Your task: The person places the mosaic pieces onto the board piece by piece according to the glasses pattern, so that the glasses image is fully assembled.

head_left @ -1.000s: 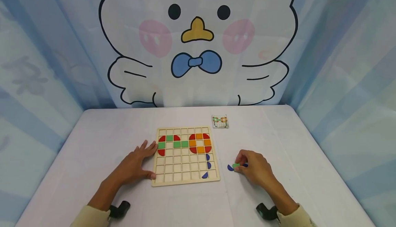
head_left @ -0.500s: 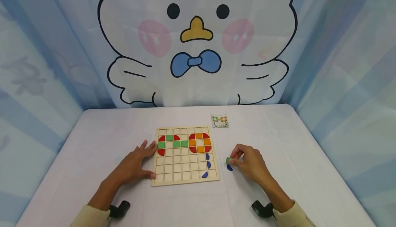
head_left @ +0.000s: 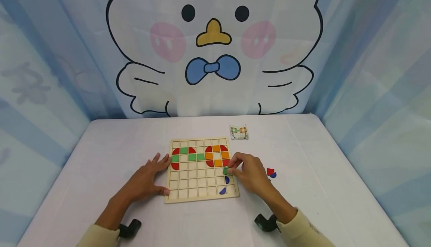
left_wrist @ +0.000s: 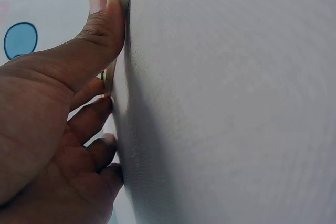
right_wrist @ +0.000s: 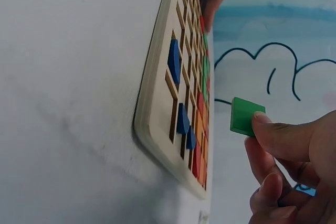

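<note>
A wooden grid board (head_left: 198,183) lies on the white table with red, green, orange and blue pieces in its cells. My right hand (head_left: 248,173) pinches a green square tile (right_wrist: 247,116) between thumb and fingers, held above the board's right side. Below it in the head view are a blue half-round piece (head_left: 227,180) and a blue piece (head_left: 223,191) near the lower right corner. My left hand (head_left: 148,177) rests at the board's left edge, fingers spread, its thumb (left_wrist: 102,24) touching the rim.
Right of the board lie a red piece (head_left: 270,171) and a blue piece (head_left: 273,175), with another partly hidden by the right hand. A small pattern card (head_left: 239,132) lies behind the board. A curtain with a cartoon drawing (head_left: 213,90) hangs beyond the table.
My right hand has picked up the green tile from beside the board and carried it left over the board. Loose pieces it covered now show. The left hand stays put.
</note>
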`<state>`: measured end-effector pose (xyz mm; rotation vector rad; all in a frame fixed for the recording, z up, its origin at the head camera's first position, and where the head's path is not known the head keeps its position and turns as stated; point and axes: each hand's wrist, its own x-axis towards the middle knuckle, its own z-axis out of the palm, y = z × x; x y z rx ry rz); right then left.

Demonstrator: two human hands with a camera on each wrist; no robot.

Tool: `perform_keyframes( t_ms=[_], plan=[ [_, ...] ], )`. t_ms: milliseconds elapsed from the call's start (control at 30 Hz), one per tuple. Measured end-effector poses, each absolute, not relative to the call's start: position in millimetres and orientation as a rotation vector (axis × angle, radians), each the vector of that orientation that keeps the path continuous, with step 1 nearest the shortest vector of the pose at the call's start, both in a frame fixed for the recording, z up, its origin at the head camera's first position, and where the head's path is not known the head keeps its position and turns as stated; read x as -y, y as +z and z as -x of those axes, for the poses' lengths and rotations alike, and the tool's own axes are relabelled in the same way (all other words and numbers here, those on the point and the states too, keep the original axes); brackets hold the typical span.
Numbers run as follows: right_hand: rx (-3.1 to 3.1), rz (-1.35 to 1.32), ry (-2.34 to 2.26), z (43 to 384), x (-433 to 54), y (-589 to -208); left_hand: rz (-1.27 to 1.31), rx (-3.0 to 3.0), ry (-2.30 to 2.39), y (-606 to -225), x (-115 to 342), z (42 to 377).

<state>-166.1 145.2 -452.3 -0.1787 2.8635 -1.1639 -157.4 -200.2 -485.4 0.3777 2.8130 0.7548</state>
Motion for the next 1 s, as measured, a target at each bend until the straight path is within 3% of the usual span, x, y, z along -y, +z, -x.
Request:
perform_keyframes(
  t_ms=[600,1000],
  plan=[
    [-2.809,0.468,-1.174,177.8,-82.2,-448.9,-0.372,-2.816,0.751,-487.8,200.2,157.8],
    [-2.841,0.525,-1.063,193.8,-42.5,-454.7,-0.407,-2.8,0.769,-485.0,201.6,157.1]
  ],
)
